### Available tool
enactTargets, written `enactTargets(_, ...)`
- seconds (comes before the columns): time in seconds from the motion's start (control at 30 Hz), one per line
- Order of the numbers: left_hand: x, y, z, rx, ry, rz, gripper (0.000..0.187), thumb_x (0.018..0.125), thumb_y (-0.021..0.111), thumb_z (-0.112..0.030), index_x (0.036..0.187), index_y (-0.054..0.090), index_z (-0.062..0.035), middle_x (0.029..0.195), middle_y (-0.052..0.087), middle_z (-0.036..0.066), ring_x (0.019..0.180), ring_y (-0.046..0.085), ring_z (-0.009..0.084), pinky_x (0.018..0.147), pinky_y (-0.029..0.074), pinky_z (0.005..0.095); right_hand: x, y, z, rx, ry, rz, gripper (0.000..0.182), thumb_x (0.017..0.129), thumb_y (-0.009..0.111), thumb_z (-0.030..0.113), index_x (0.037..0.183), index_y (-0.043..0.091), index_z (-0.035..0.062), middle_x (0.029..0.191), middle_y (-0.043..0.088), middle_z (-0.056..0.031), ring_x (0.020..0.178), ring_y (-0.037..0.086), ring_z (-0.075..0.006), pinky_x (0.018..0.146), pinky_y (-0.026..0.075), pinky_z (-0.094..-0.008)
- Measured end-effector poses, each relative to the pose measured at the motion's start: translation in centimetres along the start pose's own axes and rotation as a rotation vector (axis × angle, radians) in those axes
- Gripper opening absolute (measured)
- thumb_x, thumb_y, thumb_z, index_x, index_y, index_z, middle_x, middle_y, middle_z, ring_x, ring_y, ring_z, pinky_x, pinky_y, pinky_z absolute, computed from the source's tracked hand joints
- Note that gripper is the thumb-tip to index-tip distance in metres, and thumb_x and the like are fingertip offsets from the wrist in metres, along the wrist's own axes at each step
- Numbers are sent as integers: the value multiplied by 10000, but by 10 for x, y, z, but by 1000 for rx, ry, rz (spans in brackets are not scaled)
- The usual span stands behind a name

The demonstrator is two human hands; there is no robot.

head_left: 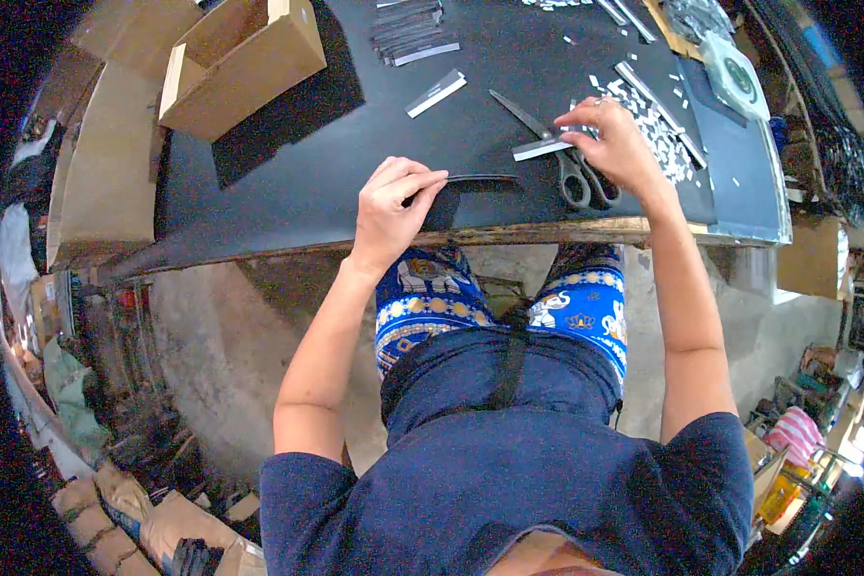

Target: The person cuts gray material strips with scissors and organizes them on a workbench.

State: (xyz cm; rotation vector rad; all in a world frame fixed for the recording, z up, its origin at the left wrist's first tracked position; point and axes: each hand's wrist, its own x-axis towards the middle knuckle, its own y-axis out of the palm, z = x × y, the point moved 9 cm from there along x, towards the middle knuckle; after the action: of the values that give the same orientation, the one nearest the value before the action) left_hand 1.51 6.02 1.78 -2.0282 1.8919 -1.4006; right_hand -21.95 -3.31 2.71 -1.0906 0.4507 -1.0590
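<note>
My left hand (394, 206) pinches one end of a thin dark strip (483, 178) above the front of the black table. Held between the fingers and thumb of my right hand (612, 144) is a small black-and-white label strip (541, 148). Just under and beside that hand lie scissors (576, 180) with dark grey handles, their blades pointing to the back left. Farther back, between the two hands, another black-and-white label strip (436, 93) rests flat on the table.
A cardboard box (250, 82) stands at the back left. A stack of dark strips (408, 34) lies at the back. Many small white pieces (658, 134) and long strips are scattered on the right. A clear plastic container (732, 77) sits at the right edge.
</note>
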Motion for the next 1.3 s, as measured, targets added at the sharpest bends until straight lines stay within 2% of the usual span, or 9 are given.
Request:
enactTargets(0.17, 5, 0, -1, 3, -24, 18, 99, 727, 738, -22, 819, 725, -57, 788, 676, 75, 753, 635, 208, 685, 496, 311, 4, 7, 0, 6, -34, 61, 159, 732, 697, 101, 879, 716, 43, 848, 665, -119, 859, 587, -299, 779, 458, -379)
enactTargets(0.27, 7, 3, 2, -2, -56, 35, 79, 734, 732, -30, 809, 722, -56, 796, 682, 76, 755, 636, 210, 699, 492, 312, 5, 6, -2, 56, 41, 104, 139, 722, 698, 98, 846, 717, 38, 808, 663, -115, 814, 595, -265, 738, 464, -359)
enactTargets(0.43, 13, 8, 10, -42, -105, 54, 59, 744, 723, -35, 802, 719, -47, 807, 688, 74, 761, 633, 204, 712, 488, 306, 0, -17, 26, 271, -58, -38, 76, 729, 710, 62, 798, 707, 30, 760, 649, -81, 783, 589, -211, 717, 459, -314)
enactTargets(0.47, 14, 10, 11, -45, -100, 61, 60, 745, 723, -34, 804, 719, -44, 806, 688, 73, 763, 631, 199, 715, 487, 303, -2, -14, 31, 271, -57, -37, 76, 729, 710, 62, 798, 707, 30, 760, 649, -81, 783, 589, -211, 717, 459, -314)
enactTargets(0.53, 15, 12, 11, -49, -93, 69, 61, 745, 723, -32, 806, 719, -40, 806, 688, 71, 765, 629, 193, 717, 486, 300, -11, -8, 63, 330, -288, -58, 72, 717, 727, 32, 785, 703, 37, 761, 648, -65, 799, 588, -211, 723, 462, -316)
enactTargets(0.6, 13, 14, 18, -101, -155, 108, 69, 746, 725, -34, 815, 721, -36, 803, 687, 72, 767, 628, 186, 717, 485, 294, -17, 4, 76, 307, -323, -58, 96, 709, 732, 24, 796, 700, 48, 758, 648, -65, 818, 583, -222, 737, 468, -325)
enactTargets(0.67, 14, 14, 17, -112, -149, 119, 73, 747, 726, -34, 820, 723, -37, 801, 685, 74, 765, 626, 183, 712, 485, 290, -17, 18, 78, 307, -312, -76, 93, 679, 729, 95, 750, 678, 65, 741, 607, -77, 822, 550, -271, 774, 446, -374)
enactTargets(0.9, 14, 16, 21, -137, -137, 128, 94, 744, 730, -25, 837, 726, -41, 802, 683, 71, 760, 622, 173, 692, 487, 283, -15, 26, 89, 143, -334, -286, 106, 677, 718, 122, 757, 652, 100, 851, 598, -50, 938, 528, -263, 839, 421, -388)
enactTargets(1.3, 16, 16, 19, -162, -124, 119, 136, 727, 732, -27, 857, 747, -63, 748, 665, 62, 724, 580, 176, 662, 472, 294, -14, 39, 78, 266, -307, -287, 101, 673, 708, 99, 751, 644, 89, 793, 621, -50, 888, 563, -252, 805, 409, -382)
